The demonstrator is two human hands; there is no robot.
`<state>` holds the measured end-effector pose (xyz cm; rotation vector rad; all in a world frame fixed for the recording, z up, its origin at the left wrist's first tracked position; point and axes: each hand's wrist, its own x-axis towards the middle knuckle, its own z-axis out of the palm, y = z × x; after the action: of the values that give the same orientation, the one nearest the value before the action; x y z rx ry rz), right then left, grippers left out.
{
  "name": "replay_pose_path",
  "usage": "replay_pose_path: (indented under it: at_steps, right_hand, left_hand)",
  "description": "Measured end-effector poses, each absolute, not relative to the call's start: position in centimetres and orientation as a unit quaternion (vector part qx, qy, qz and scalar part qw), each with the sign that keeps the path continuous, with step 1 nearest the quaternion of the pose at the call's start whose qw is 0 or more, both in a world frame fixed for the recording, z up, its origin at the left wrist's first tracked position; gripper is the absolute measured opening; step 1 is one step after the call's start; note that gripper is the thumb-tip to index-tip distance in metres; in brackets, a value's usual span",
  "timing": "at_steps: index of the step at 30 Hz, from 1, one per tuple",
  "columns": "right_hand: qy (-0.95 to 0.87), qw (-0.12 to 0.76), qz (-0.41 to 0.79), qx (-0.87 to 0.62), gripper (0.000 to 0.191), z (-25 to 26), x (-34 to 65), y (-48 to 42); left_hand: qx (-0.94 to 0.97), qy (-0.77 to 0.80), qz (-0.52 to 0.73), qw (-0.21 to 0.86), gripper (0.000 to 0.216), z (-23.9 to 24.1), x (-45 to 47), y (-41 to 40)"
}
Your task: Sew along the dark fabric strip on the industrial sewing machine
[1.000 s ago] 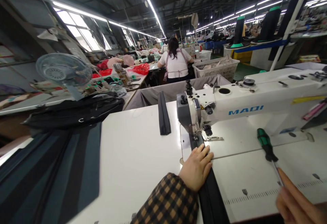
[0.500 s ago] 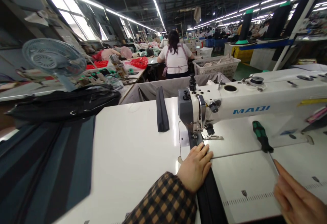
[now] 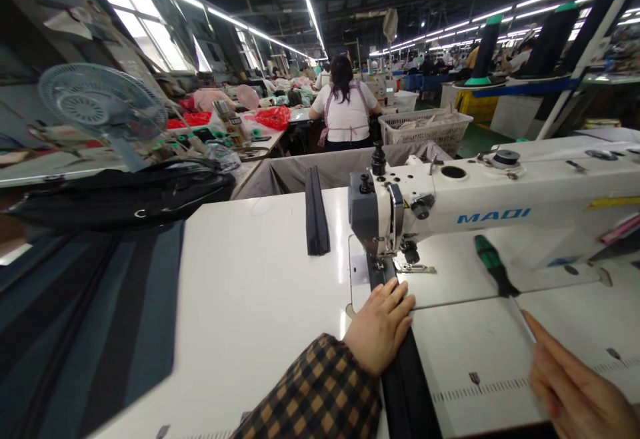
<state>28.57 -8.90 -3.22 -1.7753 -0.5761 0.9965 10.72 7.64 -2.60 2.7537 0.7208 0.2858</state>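
Observation:
My left hand (image 3: 381,327) lies flat on a long black fabric strip (image 3: 407,385), fingers stretched toward the presser foot. The strip's far end runs under the needle area of a white sewing machine (image 3: 493,189). My right hand (image 3: 575,379) is closed around the metal shaft of a screwdriver (image 3: 493,265). Its green and black handle points away from me, beside the machine's bed. A second, shorter black strip (image 3: 316,215) rests on the white table (image 3: 250,292), left of the machine head.
Dark blue and black fabric panels (image 3: 95,312) lie at the left, with a black bag (image 3: 125,192) behind them. A fan (image 3: 100,105) stands at the far left. Ahead, a co-worker (image 3: 345,109) sits with their back to me, beside a white basket (image 3: 425,133).
The screwdriver and my right hand have shifted slightly left. My left hand stays on the black strip. The whole view has moved a little.

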Motion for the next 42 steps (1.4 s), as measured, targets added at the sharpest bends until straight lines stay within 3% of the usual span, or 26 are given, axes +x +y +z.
replay_pose_path:
  at_steps: [6, 10, 22, 26, 31, 36, 42]
  right_hand:
    - [-0.303, 0.438, 0.460, -0.710, 0.072, -4.1, 28.5, -9.2]
    - [-0.269, 0.462, 0.399, -0.745, 0.073, -4.0, 28.7, -9.5]
    - [-0.414, 0.370, 0.388, -0.736, 0.062, -3.2, 29.8, -9.3]
    - [-0.357, 0.375, 0.237, -0.822, 0.060, -2.7, 30.5, -9.5]
    - [-0.470, 0.338, 0.297, -0.759, 0.055, -3.3, 30.1, -9.3]
    - [-0.403, 0.350, 0.213, -0.818, 0.057, -4.0, 31.7, -9.7]
    - [-0.482, 0.301, 0.248, -0.784, 0.052, -2.4, 30.6, -8.9]
  left_hand:
    - [0.954, 0.244, 0.100, 0.141, 0.036, -2.9, 10.8, 7.8]
    - [0.956, 0.240, 0.100, 0.138, 0.036, -3.0, 10.8, 7.7]
    - [0.957, 0.237, 0.100, 0.133, 0.035, -3.0, 11.0, 7.8]
    - [0.957, 0.236, 0.097, 0.135, 0.035, -2.9, 10.9, 7.7]
    - [0.958, 0.237, 0.098, 0.131, 0.036, -2.9, 10.9, 7.7]
    - [0.958, 0.238, 0.095, 0.132, 0.036, -3.0, 10.9, 7.8]
    - [0.957, 0.243, 0.091, 0.127, 0.036, -2.9, 11.1, 7.7]
